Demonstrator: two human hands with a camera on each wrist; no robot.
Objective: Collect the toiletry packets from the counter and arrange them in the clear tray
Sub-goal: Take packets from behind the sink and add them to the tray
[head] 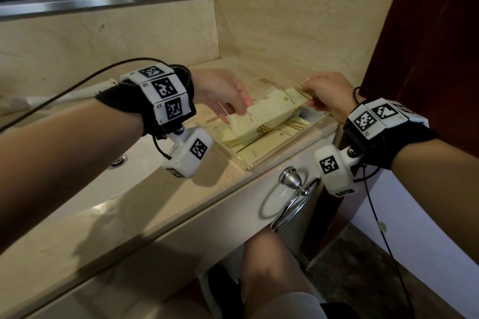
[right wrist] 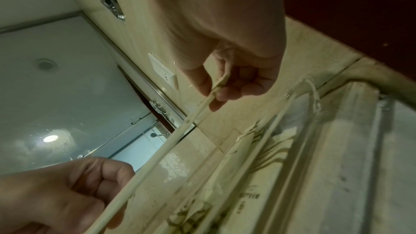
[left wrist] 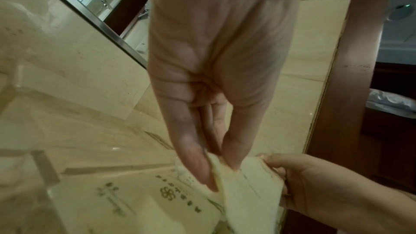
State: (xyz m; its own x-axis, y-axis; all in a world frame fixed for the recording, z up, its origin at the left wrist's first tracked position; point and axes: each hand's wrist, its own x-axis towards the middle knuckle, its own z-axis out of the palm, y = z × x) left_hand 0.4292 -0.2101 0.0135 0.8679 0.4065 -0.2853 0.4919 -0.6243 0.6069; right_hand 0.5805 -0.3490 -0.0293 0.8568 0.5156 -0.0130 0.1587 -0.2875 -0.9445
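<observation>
Both hands hold one long pale yellow toiletry packet (head: 269, 111) just above the clear tray (head: 293, 146) at the counter's right end. My left hand (head: 228, 101) pinches its near end between thumb and fingers (left wrist: 195, 170). My right hand (head: 321, 96) pinches the far end; in the right wrist view the packet (right wrist: 175, 136) shows edge-on, held between thumb and curled fingers (right wrist: 225, 92). Several similar yellow packets (head: 274, 137) lie flat in the tray under it, their gold print showing (left wrist: 166, 193).
The tray sits in the beige marble counter's (head: 145, 215) right corner against the wall. A white sink basin (head: 129, 163) lies to the left. A chrome towel ring (head: 293, 189) hangs on the counter's front. A dark wooden door frame (head: 427, 46) stands at right.
</observation>
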